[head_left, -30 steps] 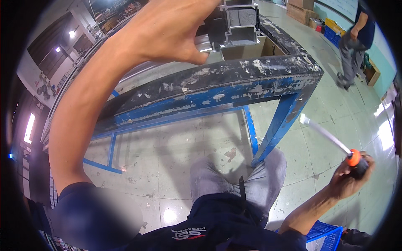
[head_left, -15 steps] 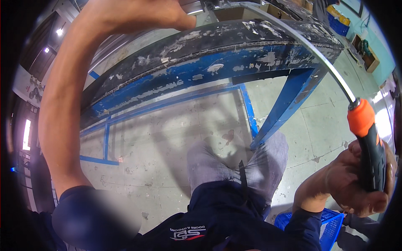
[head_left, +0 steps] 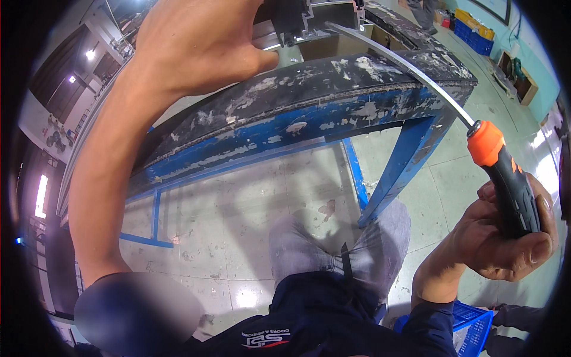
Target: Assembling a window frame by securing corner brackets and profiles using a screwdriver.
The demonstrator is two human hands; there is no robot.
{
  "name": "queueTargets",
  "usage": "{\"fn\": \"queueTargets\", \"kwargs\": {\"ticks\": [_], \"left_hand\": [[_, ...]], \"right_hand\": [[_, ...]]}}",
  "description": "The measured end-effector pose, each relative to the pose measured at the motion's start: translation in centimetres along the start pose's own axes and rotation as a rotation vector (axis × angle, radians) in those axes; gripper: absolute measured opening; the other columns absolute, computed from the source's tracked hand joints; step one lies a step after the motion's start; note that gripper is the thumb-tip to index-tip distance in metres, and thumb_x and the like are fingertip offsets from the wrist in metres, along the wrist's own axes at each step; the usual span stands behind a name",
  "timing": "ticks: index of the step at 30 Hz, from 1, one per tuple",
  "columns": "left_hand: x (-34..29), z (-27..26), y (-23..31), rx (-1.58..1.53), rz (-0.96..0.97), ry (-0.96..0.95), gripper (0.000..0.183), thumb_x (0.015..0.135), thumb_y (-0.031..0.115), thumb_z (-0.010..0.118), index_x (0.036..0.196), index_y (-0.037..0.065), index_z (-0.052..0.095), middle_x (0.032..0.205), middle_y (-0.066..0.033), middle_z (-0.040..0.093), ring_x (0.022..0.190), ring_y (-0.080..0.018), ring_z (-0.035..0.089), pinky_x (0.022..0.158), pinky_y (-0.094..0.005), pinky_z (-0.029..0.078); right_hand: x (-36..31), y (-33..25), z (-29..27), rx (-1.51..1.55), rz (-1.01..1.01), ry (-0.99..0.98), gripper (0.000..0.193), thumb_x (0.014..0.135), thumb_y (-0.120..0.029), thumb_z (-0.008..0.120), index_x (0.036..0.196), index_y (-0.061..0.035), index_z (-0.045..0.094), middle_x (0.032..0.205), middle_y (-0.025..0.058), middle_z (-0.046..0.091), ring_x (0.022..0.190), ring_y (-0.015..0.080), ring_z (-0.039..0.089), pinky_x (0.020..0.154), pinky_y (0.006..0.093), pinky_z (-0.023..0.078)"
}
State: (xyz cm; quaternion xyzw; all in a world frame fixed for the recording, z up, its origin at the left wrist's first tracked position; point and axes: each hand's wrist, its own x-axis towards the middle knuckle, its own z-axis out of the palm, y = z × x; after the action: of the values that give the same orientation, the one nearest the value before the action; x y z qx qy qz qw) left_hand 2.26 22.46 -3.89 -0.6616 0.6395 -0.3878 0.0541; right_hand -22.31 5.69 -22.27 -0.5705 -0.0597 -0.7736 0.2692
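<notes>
My right hand (head_left: 505,241) is wrapped round the orange and black handle of a long screwdriver (head_left: 485,143). Its thin metal shaft slants up and left over the workbench corner. The shaft's far end lies by the cut end of a black metal profile (head_left: 291,21); whether it touches is unclear. At the upper left, my left hand (head_left: 202,50) reaches over the bench beside that profile. Its thumb points right toward the profile, and the other fingers are hidden or cut off by the picture's top.
The workbench (head_left: 285,89) has a worn black edge and a blue frame with a slanting leg (head_left: 398,166). At lower right is a blue plastic crate (head_left: 473,327). Another blue crate (head_left: 473,38) with yellow things stands far right, near a person's legs (head_left: 423,12).
The view has shifted, bringing the profile's end and more of my left hand into sight. My right hand with the screwdriver has moved up and left in the picture.
</notes>
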Motion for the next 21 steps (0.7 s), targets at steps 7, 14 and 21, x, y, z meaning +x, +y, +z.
{"fn": "queueTargets", "kwargs": {"ticks": [7, 14, 21], "left_hand": [[0.5, 0.5, -0.3, -0.258, -0.05, -0.037, 0.066, 0.071, 0.02, 0.082, 0.127, 0.001, 0.053, 0.085, -0.0135, 0.07, 0.067, -0.0225, 0.068, 0.065, -0.0338, 0.059], [1.3, 4.1, -3.2, -0.713, 0.642, 0.557, 0.07, 0.065, 0.015, 0.079, 0.129, 0.001, 0.052, 0.086, -0.0143, 0.071, 0.07, -0.0234, 0.07, 0.068, -0.0358, 0.06], [0.5, -0.3, -0.4, -0.167, -0.074, -0.085, 0.083, 0.063, 0.018, 0.077, 0.137, -0.001, 0.048, 0.095, -0.0169, 0.071, 0.083, -0.0297, 0.072, 0.078, -0.0393, 0.061]], "right_hand": [[-0.2, 0.8, -0.6, -0.11, -0.069, -0.101, 0.042, 0.113, -0.035, 0.036, 0.127, -0.0013, 0.055, 0.101, 0.0318, 0.067, 0.064, 0.0312, 0.071, 0.059, 0.0334, 0.064], [-0.4, 0.9, -0.3, -0.054, -0.052, -0.125, 0.041, 0.114, -0.033, 0.033, 0.127, -0.0019, 0.055, 0.104, 0.0328, 0.066, 0.067, 0.0323, 0.072, 0.061, 0.0342, 0.064], [-0.2, -0.5, -1.8, 0.124, 0.138, -0.097, 0.05, 0.109, -0.053, 0.038, 0.13, -0.0098, 0.053, 0.111, 0.0235, 0.062, 0.095, 0.0328, 0.072, 0.086, 0.05, 0.066]]}}
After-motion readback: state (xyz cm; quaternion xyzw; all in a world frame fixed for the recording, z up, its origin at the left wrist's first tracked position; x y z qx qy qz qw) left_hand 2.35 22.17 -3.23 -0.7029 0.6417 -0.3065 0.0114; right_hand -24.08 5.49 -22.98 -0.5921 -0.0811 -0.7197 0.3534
